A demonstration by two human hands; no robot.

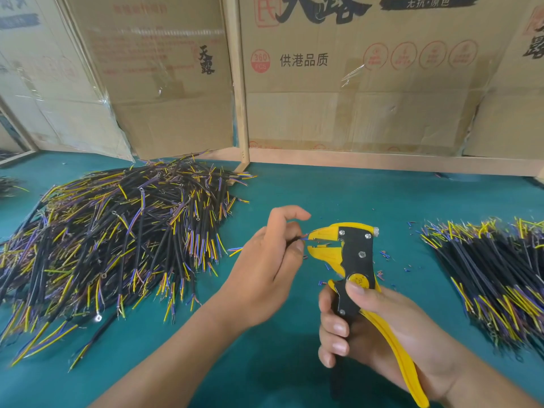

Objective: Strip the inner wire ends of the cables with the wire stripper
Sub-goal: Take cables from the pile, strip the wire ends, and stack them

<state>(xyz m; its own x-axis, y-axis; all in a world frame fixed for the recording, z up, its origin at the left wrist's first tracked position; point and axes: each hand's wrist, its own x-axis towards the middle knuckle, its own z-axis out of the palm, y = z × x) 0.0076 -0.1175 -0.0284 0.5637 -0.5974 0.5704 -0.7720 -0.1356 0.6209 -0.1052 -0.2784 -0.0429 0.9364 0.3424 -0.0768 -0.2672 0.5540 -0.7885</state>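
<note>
While the right hand (368,328) is squeezing the handles of the one yellow wire stripper (350,260), the left hand (270,260) is pinching a cable end (304,237) at its open jaws. Two cable piles are lying on the green worktop (323,195): a big pile (117,237) left, a neater pile (494,275) right. Cardboard boxes (353,83) are standing behind.
</note>
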